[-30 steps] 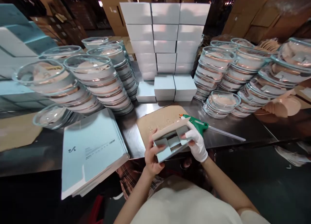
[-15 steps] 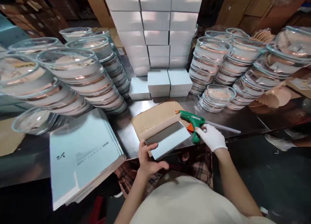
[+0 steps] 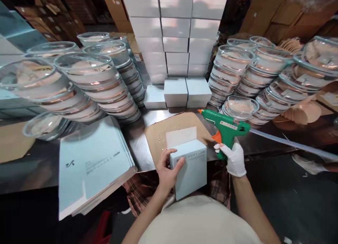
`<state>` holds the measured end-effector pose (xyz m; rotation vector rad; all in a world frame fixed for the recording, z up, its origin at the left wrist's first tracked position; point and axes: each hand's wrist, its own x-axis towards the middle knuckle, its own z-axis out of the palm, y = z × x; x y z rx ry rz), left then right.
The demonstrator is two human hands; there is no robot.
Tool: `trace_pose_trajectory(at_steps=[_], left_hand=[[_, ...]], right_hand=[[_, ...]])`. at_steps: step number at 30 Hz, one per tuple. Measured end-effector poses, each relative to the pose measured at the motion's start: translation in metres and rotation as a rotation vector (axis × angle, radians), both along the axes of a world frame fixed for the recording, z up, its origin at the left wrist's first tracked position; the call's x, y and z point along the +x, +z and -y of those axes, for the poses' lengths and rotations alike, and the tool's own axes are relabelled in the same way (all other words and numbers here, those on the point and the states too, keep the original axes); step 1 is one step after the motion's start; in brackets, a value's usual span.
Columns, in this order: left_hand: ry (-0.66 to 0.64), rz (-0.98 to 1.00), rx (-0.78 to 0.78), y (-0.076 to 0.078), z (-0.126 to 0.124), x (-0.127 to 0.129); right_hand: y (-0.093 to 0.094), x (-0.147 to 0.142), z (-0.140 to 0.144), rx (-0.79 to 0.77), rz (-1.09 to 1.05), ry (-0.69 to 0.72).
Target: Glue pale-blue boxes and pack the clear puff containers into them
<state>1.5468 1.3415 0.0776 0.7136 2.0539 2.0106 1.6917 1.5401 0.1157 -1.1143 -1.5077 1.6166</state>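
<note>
My left hand (image 3: 167, 170) grips the left side of a pale blue cardboard box (image 3: 191, 171), thumb on the printed face and fingers over the far edge. One white flap (image 3: 182, 136) of the box stands up at its far side. My right hand (image 3: 233, 157), in a white glove, is closed round the handle of a green glue gun (image 3: 228, 126). The gun has an orange trigger and an orange tip, which points left above the table. A long translucent glue stick (image 3: 293, 143) runs out of its back. Under the box's far part lies a brown cardboard sheet (image 3: 155, 134).
A stack of flat blue cartons (image 3: 92, 166) lies at the left table edge. White boxes (image 3: 175, 90) are piled high at the back. Tall stacks of round clear-rimmed containers (image 3: 89, 74) stand left, with more container stacks (image 3: 232, 66) at right.
The box has turned so its printed face is towards me, with a flap raised. My left hand now grips its side. The glue gun has come up, nearer the camera.
</note>
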Motion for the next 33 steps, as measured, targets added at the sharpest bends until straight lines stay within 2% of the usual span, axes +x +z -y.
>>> trace_pose_trajectory(at_steps=[2, 4, 9, 13, 16, 19, 23, 25, 27, 30, 33], left_hand=[[-0.02, 0.018, -0.01, 0.001, -0.008, 0.002], [-0.032, -0.003, -0.024, 0.003, -0.012, 0.003], [-0.049, -0.07, -0.026, 0.009, -0.013, 0.006], [-0.043, -0.094, -0.003, 0.009, -0.013, 0.008], [-0.039, -0.073, -0.017, 0.006, -0.012, 0.009], [-0.036, -0.049, -0.021, 0.001, -0.008, 0.008], [-0.019, -0.007, -0.014, -0.003, -0.002, 0.005], [-0.01, 0.022, -0.017, -0.003, 0.0, 0.003], [0.007, 0.037, -0.019, -0.002, 0.002, 0.002], [0.018, 0.037, 0.003, 0.001, 0.004, 0.0], [0.02, 0.034, 0.068, 0.006, 0.007, -0.005]], right_hand=[[0.008, 0.007, 0.013, -0.012, -0.061, 0.108], [0.012, 0.015, 0.025, 0.054, -0.009, 0.185], [0.009, 0.02, 0.051, 0.502, 0.086, 0.361], [0.008, 0.006, 0.059, 0.821, 0.127, 0.386], [0.005, 0.004, 0.055, 0.897, 0.159, 0.355], [-0.003, 0.017, 0.043, 0.757, 0.193, 0.299], [-0.017, 0.031, 0.02, 0.303, 0.227, 0.144], [-0.023, 0.025, 0.009, 0.09, 0.195, 0.106], [-0.029, 0.012, 0.0, -0.088, 0.164, 0.127], [-0.037, -0.008, -0.016, -0.227, 0.171, 0.168], [-0.034, -0.013, -0.034, -0.224, 0.248, 0.172]])
